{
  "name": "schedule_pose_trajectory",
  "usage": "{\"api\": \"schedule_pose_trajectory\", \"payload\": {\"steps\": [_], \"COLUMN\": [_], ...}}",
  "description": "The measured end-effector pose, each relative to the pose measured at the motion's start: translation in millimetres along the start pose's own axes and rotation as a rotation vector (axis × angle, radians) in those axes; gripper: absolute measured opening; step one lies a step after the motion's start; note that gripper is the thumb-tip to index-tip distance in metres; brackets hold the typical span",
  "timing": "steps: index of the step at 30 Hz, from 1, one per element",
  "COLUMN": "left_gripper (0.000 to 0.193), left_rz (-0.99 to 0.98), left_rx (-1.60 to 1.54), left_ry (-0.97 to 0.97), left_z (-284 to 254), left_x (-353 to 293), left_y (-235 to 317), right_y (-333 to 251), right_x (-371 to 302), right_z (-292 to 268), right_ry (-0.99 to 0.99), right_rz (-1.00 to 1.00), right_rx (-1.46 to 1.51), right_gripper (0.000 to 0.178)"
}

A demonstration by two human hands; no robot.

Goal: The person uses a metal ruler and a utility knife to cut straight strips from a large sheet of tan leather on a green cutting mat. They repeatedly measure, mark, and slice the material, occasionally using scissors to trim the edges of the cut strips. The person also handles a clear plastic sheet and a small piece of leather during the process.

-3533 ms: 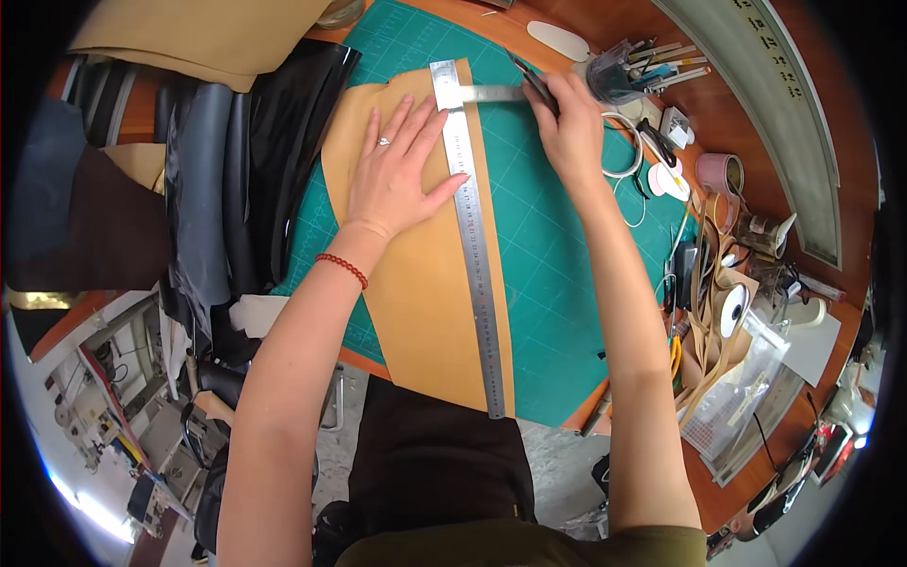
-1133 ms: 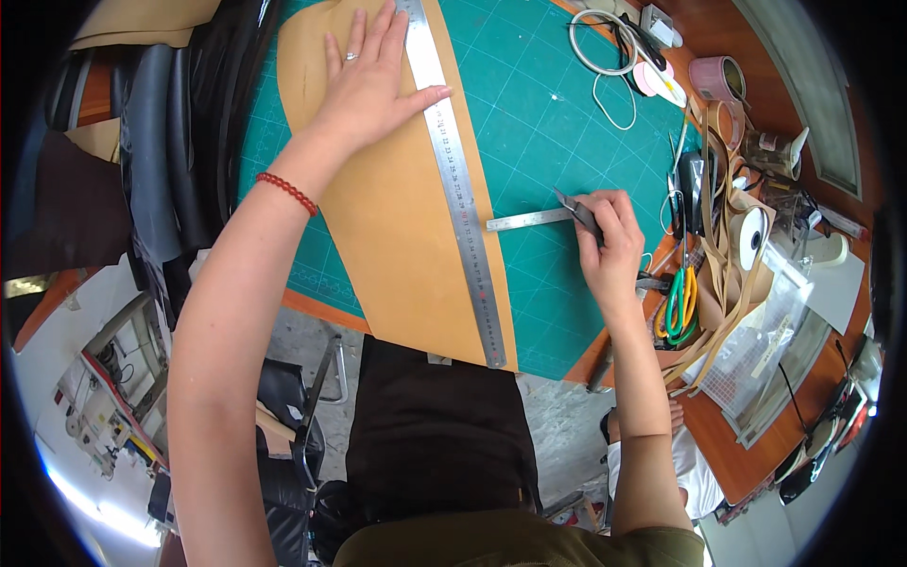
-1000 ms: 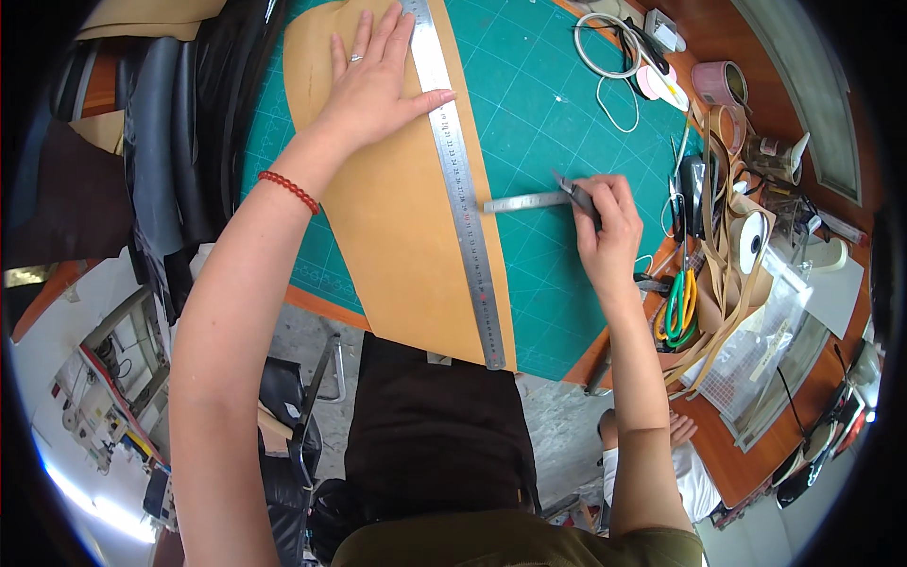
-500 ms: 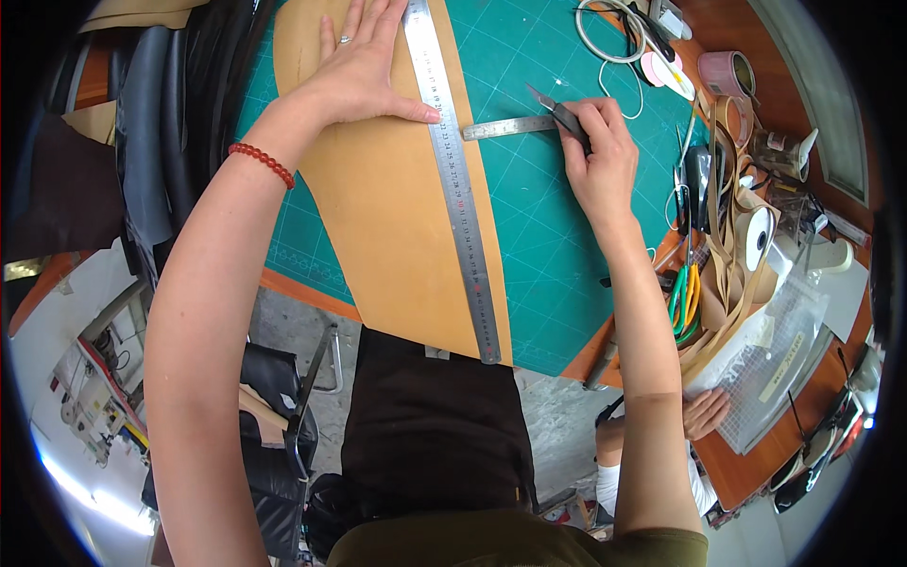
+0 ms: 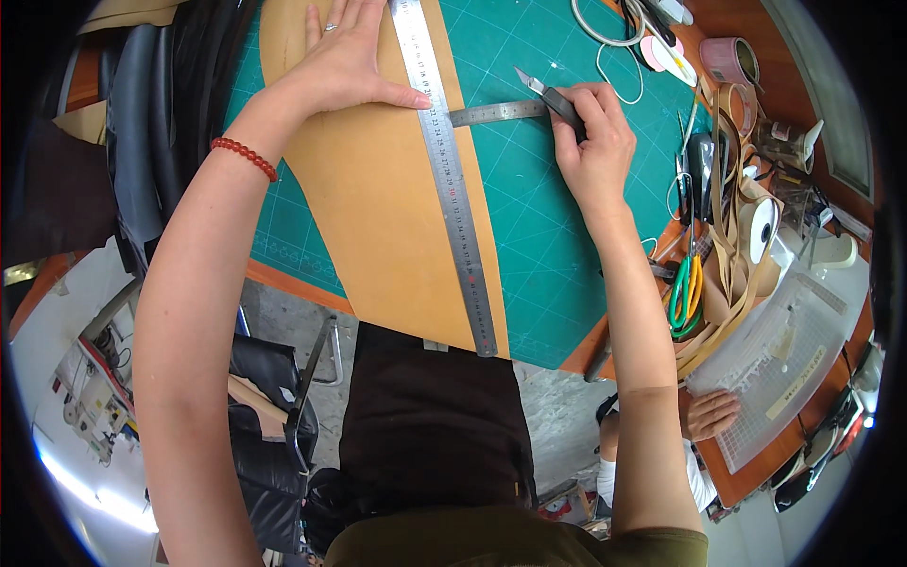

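Note:
A tan piece of leather (image 5: 378,217) lies on a green cutting mat (image 5: 543,217), with a long steel ruler (image 5: 453,194) along its right side. My left hand (image 5: 345,71) is spread flat over the leather, its thumb pressing on the long ruler's left part. In my right hand (image 5: 595,142) are a craft knife (image 5: 564,109), blade pointing up and left, and a short steel ruler (image 5: 501,112). The short ruler lies across the leather's right margin, its end at the long ruler's edge. My fingers hide its other end.
Scissors with green and orange handles (image 5: 682,293), leather strips (image 5: 732,246) and a white spool (image 5: 761,227) crowd the right side. Dark leather rolls (image 5: 142,142) hang at the left. Another person's hand (image 5: 713,416) is by a clear gridded sheet (image 5: 784,378) at lower right.
The short ruler's end has come left across the leather's margin to the long ruler's edge. My right hand went with it, and the knife blade is tilted differently. My left hand still presses down.

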State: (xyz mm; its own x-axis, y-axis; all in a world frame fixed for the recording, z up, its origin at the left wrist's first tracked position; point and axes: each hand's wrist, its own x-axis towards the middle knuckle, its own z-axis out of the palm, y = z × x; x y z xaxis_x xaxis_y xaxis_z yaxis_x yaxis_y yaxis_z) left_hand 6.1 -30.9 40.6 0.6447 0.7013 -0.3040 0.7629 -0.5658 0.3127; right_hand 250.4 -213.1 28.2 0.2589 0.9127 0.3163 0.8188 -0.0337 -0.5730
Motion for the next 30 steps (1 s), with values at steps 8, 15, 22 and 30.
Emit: {"api": "schedule_pose_trajectory", "payload": {"steps": [8,15,22,30], "left_gripper": [0.15,0.15,0.15,0.144], "left_rz": [-0.009,-0.009,-0.018,0.118], "left_rx": [-0.067,-0.042,-0.015,-0.003], "left_ry": [-0.025,-0.026,-0.055,0.193], "left_z": [-5.4,-5.6,-8.5,15.7], "left_x": [-2.2,-2.7,-1.0,-17.4], "left_y": [2.5,3.4,6.7,-10.7], "right_y": [2.7,2.7,1.4,-4.8], "right_x": [-2.6,-3.3,-3.2,20.4], "right_z": [2.9,3.7,3.5,-3.5], "right_ry": [0.018,0.014,0.011,0.031], "right_rz": [-0.033,-0.033,-0.043,0.019], "right_rx": [0.005,-0.016,-0.042,0.066], "right_gripper": [0.018,0.019,0.017,0.016]}}
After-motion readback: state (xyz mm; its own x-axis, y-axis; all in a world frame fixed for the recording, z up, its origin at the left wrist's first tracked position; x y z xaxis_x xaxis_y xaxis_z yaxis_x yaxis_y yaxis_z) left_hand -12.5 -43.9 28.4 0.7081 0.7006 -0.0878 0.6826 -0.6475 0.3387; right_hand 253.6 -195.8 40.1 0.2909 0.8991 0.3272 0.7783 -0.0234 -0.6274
